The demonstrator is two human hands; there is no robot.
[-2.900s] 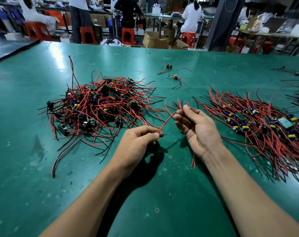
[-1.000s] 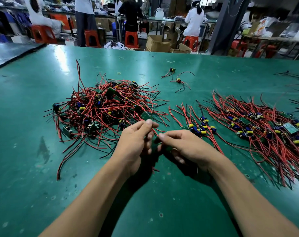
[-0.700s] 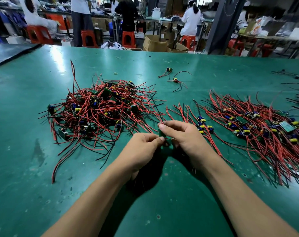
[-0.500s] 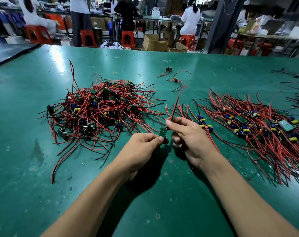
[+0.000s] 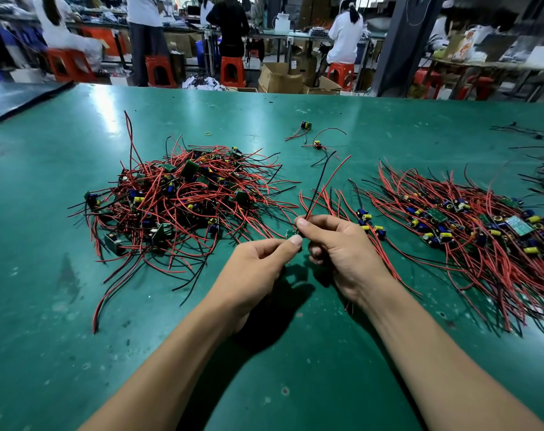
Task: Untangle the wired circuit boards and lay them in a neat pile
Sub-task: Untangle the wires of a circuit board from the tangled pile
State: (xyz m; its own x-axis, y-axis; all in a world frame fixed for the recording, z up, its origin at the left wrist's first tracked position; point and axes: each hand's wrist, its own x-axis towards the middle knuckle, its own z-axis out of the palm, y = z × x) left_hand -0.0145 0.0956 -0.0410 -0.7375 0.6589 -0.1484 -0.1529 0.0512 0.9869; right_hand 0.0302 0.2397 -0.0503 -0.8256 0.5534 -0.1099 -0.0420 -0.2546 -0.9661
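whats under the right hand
Red wires of the small laid-out group run beneath the right hand on the green table; their covered stretches and the palm's contents are hidden.

On the table (image 5: 46,275), a tangled heap (image 5: 183,200) lies left and a spread pile (image 5: 469,231) right. Between them, nearer the viewer, left hand (image 5: 255,269) and right hand (image 5: 342,250) pinch one board (image 5: 292,234). Two loose boards (image 5: 317,145) lie behind.

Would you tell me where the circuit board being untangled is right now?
Head view, centre: the circuit board is held between the left hand and right hand, with the tangled heap to its left and the neat pile to its right.
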